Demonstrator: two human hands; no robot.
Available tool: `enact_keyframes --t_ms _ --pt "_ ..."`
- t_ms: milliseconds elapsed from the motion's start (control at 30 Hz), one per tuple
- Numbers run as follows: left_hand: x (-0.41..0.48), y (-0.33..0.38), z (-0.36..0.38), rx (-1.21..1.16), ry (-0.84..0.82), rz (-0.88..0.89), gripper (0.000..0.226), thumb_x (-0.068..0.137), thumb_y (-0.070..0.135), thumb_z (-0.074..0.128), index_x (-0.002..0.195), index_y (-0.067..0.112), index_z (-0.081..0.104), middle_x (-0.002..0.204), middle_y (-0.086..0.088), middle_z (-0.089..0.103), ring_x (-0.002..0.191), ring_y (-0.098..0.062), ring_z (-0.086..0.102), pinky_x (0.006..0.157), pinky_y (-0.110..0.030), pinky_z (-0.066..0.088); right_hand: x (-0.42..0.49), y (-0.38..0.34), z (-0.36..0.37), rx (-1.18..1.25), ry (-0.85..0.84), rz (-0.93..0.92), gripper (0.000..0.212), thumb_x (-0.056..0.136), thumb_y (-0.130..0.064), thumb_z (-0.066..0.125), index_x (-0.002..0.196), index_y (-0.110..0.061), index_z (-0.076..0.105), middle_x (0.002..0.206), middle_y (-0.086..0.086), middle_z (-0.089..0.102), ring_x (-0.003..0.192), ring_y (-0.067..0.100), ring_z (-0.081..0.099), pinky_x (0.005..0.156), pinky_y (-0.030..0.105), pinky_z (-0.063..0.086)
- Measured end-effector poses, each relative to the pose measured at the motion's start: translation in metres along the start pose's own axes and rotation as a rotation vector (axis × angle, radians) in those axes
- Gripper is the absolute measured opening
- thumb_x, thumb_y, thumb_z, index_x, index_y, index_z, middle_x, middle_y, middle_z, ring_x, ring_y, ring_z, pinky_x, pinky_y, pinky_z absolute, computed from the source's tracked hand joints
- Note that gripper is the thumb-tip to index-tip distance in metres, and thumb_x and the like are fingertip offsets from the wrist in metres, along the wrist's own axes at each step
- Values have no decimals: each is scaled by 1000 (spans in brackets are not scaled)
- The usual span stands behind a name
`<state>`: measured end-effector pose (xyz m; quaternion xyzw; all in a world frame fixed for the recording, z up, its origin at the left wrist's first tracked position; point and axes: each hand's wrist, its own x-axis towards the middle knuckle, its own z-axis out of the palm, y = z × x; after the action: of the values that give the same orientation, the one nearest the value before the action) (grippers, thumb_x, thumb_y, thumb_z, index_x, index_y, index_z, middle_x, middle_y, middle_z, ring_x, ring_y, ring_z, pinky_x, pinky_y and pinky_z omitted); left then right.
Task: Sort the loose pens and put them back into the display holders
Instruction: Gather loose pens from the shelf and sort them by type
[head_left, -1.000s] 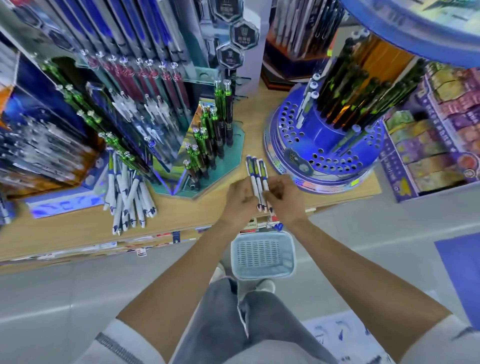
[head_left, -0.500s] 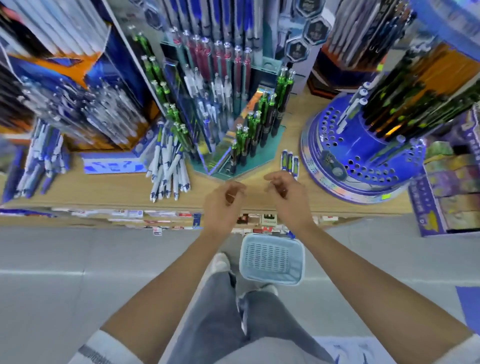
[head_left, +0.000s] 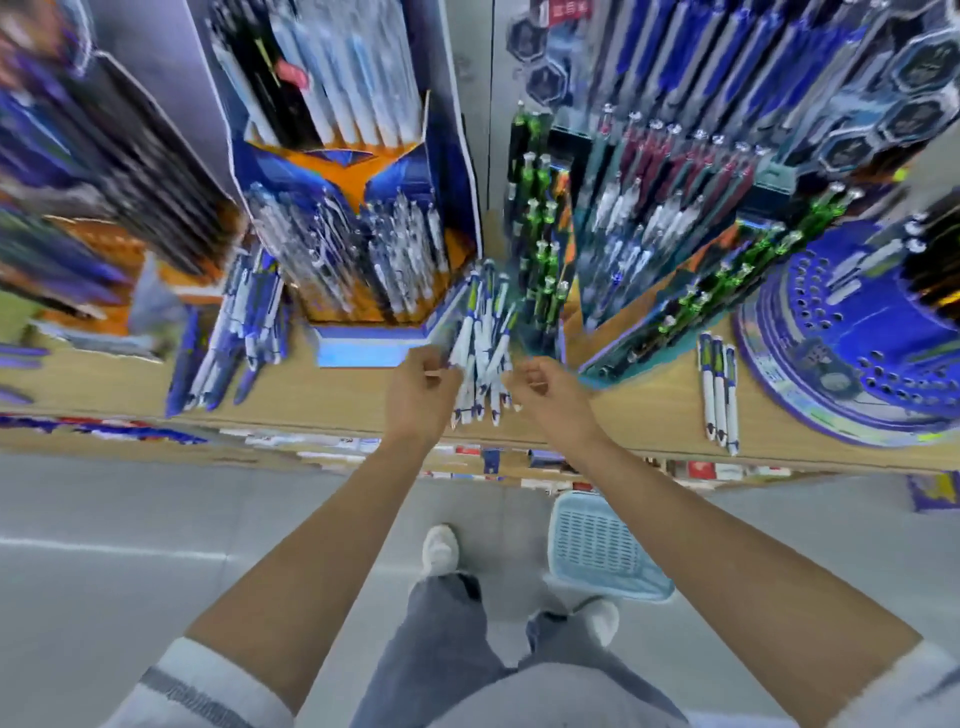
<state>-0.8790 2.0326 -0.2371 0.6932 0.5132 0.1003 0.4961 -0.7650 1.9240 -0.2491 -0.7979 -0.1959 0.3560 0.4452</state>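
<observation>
We have shifted left since a moment ago. Our left fingers (head_left: 441, 370) curl against the edge of the pen pile (head_left: 480, 353), grip unclear in blur. Our right fingers (head_left: 522, 375) hang loosely curled, empty, just beside it. Three pens (head_left: 719, 387) lie apart, rightward on the surface (head_left: 332, 395).

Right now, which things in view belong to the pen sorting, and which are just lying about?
Job: heap of loose white-and-blue pens; row of three white-and-blue pens; round blue holed display holder; left hand and right hand, both at the heap.
Lying about: pale blue plastic basket on the floor; green pens already racked.
</observation>
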Motion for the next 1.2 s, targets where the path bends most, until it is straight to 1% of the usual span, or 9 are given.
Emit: enact_keyframes --t_ms 133,233,333,467,567,733,900,1033,1200 --pt "23 -2 -2 -9 -185 -41 44 88 34 66 123 12 54 103 -7 63 100 -28 61 88 -39 46 15 -12 31 19 130 49 43 88 -39 66 83 2 56 67 3 50 64 14 47 65 29 38" --pt "34 -3 0 38 -216 -30 48 86 39 67 116 3 56 86 -13 64 90 -35 63 71 -38 46 21 -18 42 37 235 118 40 84 -41 71 81 -3 59 68 3 55 65 17 53 64 34 43" --pt "41 -2 0 100 -265 -3 39 88 36 65 95 -2 57 64 -3 51 64 -28 52 57 -31 36 24 -22 44 -1 282 131 39 84 -37 72 67 -7 54 61 4 53 58 18 49 60 35 37" --pt "46 -3 0 81 -295 35 38 85 38 66 60 15 47 69 -26 61 65 -41 60 63 -48 54 22 -25 43 -44 271 140 40 85 -30 69 56 -14 46 52 2 49 51 19 45 55 32 34" --pt "45 -1 -1 47 -336 20 40 81 43 67 65 9 54 73 -26 65 63 -37 60 68 -52 53 21 -26 38 1 225 177 30 85 -25 63 63 -10 50 54 4 48 54 22 46 58 34 39" --pt "48 3 -1 52 -342 -18 27 91 24 57 68 15 49 66 -11 57 65 -31 56 64 -40 46 15 -32 33 87 168 225 29 91 -24 47 86 3 55 67 7 50 64 21 46 65 34 39" --pt "48 -1 -4 -99 -409 -108 16 97 15 41 106 5 49 64 -6 49 54 -23 44 53 -31 37 15 -30 34 48 152 229 24 99 -24 32 89 -10 49 74 4 51 68 20 45 65 35 35" --pt "52 -3 -3 -100 -424 -115 46 100 28 43 135 -1 37 58 -1 47 49 -19 44 47 -25 34 20 -25 39 -114 149 173 36 99 -44 39 88 -10 45 71 6 54 67 25 52 62 35 38" --pt "49 -5 -4 -73 -437 -42 43 102 20 39 139 -3 34 61 -3 56 48 -16 50 42 -22 41 19 -19 42 -351 187 116 33 94 -42 56 90 -11 46 69 1 52 64 24 52 57 32 35"
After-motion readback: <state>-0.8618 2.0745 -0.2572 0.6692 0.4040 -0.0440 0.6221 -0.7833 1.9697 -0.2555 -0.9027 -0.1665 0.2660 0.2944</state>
